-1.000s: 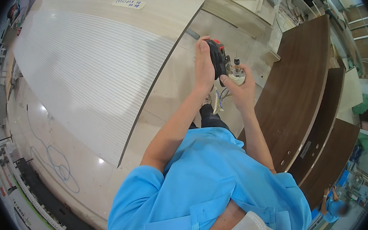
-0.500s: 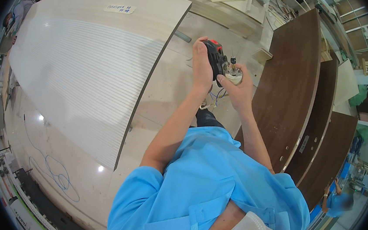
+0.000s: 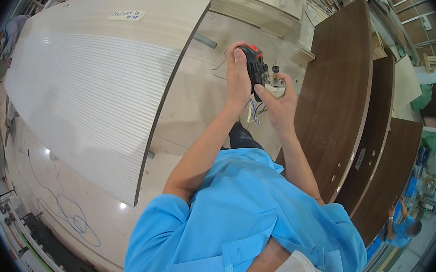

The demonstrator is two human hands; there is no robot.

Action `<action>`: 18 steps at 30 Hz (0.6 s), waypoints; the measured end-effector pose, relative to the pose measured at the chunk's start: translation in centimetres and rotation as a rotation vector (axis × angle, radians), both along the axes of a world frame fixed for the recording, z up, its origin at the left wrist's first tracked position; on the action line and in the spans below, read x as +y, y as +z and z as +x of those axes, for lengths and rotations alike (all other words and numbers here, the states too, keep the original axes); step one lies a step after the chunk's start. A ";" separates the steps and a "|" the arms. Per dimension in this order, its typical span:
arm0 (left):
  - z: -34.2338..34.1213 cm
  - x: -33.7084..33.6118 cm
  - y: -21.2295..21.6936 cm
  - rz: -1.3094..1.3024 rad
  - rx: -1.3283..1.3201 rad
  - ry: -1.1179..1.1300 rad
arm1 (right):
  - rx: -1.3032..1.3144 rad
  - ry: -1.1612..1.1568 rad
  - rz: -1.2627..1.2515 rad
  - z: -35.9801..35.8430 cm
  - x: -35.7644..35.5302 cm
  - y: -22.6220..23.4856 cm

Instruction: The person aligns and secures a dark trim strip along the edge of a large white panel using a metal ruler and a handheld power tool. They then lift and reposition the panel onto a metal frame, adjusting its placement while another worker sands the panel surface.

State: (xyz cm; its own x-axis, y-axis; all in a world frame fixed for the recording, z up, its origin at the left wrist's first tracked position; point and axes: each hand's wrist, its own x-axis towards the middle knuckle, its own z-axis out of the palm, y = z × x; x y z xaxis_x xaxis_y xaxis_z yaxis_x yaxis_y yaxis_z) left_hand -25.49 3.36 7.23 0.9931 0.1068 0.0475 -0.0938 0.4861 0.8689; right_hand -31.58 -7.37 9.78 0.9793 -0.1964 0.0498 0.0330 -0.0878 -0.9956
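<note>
While the left hand [image 3: 237,77] grips a black block with red patches [image 3: 258,70] from its left side, fingers partly hidden, the right hand [image 3: 284,105] closes around a pale cylinder [image 3: 275,88] topped by a dark chuck [image 3: 275,69], its thumb at the block's near end. Block and cylinder: held side by side above the floor [image 3: 189,105], whether joined cannot be told, between a ribbed white panel [image 3: 93,74] with a pale label [image 3: 127,16] on the left and overlapping dark brown boards [image 3: 335,84] on the right.
</note>
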 end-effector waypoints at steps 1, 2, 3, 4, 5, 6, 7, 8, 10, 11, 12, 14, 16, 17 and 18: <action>0.0 0.1 0.0 0.028 -0.026 0.018 | 0.015 -0.011 -0.026 0.0 0.0 -0.1; -0.1 0.1 0.0 0.040 -0.005 0.017 | 0.010 -0.005 -0.035 0.0 -0.1 -0.3; -0.1 0.2 -0.1 0.035 0.005 0.019 | 0.001 -0.004 -0.041 0.1 0.0 -0.4; -0.2 0.2 -0.1 0.025 0.038 0.010 | 0.004 -0.005 -0.030 0.1 0.1 -0.6; -0.2 0.3 -0.2 0.019 0.026 0.025 | -0.003 0.001 -0.013 0.2 0.2 -0.9; -0.2 0.4 -0.3 0.008 0.032 0.028 | -0.021 0.008 0.018 0.3 0.3 -1.0; -0.4 0.4 -0.5 -0.011 0.054 0.023 | -0.003 0.010 0.011 0.3 0.4 -1.2; -0.3 0.5 -0.6 0.020 0.048 0.037 | 0.005 0.012 0.020 0.5 0.5 -1.3; -0.3 0.7 -1.0 0.051 0.026 0.053 | 0.039 0.038 0.021 0.8 0.5 -1.3; -0.1 0.8 -1.1 0.026 0.070 0.060 | 0.053 0.066 0.012 1.1 0.4 -1.2; 0.0 1.0 -1.3 -0.017 0.084 0.071 | 0.075 0.075 0.009 1.4 0.3 -1.1; 0.0 1.3 -1.6 -0.114 0.147 0.069 | 0.134 0.112 -0.101 2.1 0.0 -1.0; -0.1 1.6 -1.7 -0.219 0.224 0.048 | 0.173 0.134 -0.105 2.7 -0.1 -1.0; -0.2 1.8 -1.7 -0.189 0.221 0.049 | 0.181 0.149 -0.057 2.9 0.0 -1.0; -0.4 2.0 -1.6 -0.157 0.223 0.049 | 0.193 0.177 0.004 2.9 0.1 -1.1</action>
